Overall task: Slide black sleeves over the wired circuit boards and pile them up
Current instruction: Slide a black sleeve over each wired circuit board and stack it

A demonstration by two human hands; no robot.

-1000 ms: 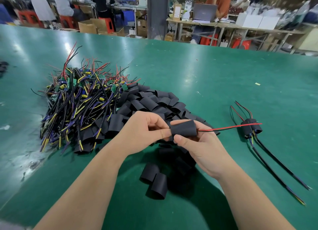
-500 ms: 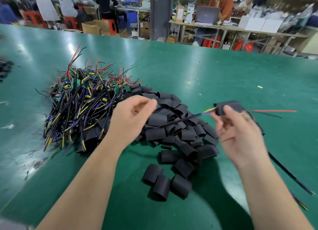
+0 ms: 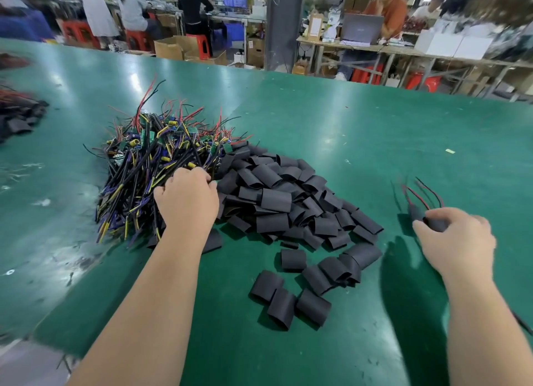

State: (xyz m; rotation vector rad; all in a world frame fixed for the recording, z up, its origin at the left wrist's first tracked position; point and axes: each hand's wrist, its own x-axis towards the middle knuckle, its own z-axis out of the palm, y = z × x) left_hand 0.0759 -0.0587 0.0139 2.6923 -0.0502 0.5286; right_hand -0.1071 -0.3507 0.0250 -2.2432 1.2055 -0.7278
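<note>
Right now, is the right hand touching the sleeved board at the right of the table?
Touching. Head view: the right hand pinches the sleeved board between thumb and fingers, with no gap showing.

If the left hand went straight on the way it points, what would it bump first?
Probably the pile of wired circuit boards; fingers of the left hand seem right at its wires.

I count 1 left hand (image 3: 187, 204), 1 right hand (image 3: 458, 241), 1 heap of wired boards (image 3: 150, 166), 1 heap of sleeves (image 3: 288, 206), and 3 stray sleeves (image 3: 282, 307) nearest me.
</note>
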